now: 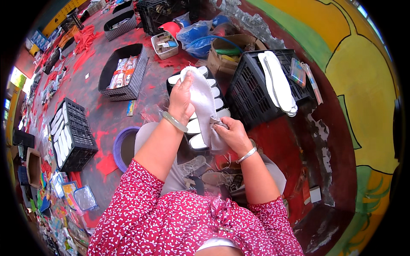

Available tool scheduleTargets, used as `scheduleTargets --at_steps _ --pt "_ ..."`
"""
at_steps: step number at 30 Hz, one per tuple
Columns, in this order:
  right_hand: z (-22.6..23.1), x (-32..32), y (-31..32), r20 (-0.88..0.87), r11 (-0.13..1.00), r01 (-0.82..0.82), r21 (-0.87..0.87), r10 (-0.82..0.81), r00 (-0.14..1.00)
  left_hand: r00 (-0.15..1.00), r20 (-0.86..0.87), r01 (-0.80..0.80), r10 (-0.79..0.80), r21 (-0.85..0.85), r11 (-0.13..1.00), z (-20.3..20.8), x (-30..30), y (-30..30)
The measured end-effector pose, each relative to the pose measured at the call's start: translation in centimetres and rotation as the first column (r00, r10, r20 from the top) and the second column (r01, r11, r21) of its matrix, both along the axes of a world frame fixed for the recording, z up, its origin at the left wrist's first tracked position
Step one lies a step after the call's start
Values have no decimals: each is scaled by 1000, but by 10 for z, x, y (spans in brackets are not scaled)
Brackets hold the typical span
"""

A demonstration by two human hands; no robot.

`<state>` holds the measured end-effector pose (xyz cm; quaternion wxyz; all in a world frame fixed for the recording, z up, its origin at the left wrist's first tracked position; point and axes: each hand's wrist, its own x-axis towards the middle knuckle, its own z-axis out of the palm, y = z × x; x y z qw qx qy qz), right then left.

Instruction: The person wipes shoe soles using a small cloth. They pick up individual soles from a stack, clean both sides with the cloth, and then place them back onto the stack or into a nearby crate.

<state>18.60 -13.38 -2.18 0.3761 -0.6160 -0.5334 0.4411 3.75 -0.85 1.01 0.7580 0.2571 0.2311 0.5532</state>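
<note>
Head view, hands [181, 101] [233, 135] grasping pale cloth [203, 97]

Fingers of the left hand [181, 100] pass out of sight behind the grey cloth [204, 96]; fingertips of the right hand [233, 137] are lost in its gathered folds. The cloth masks part of the white insoles [197, 141] beneath. The left trouser leg [144, 134] covers one side of the purple basin [116, 149]. The patterned red blouse [179, 226] is cut by the lower edge. Many articles in the lower-left heap [64, 209] are too small to identify.
</note>
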Motion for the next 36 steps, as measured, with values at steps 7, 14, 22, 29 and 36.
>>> scheduleTargets --at_steps 7,14,22,29,36 --pt "-1 4 -6 -159 999 -2 -32 -3 987 984 26 -174 177 -102 980 -13 -22 25" --pt "33 9 -13 -589 987 18 -158 -109 801 966 200 185 -162 -103 977 4 -6 4" --pt "31 11 -11 -594 967 -89 -239 -73 801 931 218 331 -293 -166 929 -10 16 -14" --pt "51 45 -14 -465 976 135 -169 -199 862 951 129 299 -279 -167 940 -14 6 -3" --pt "21 0 17 -121 745 275 608 -256 959 840 253 527 -480 -176 831 -37 40 -39"
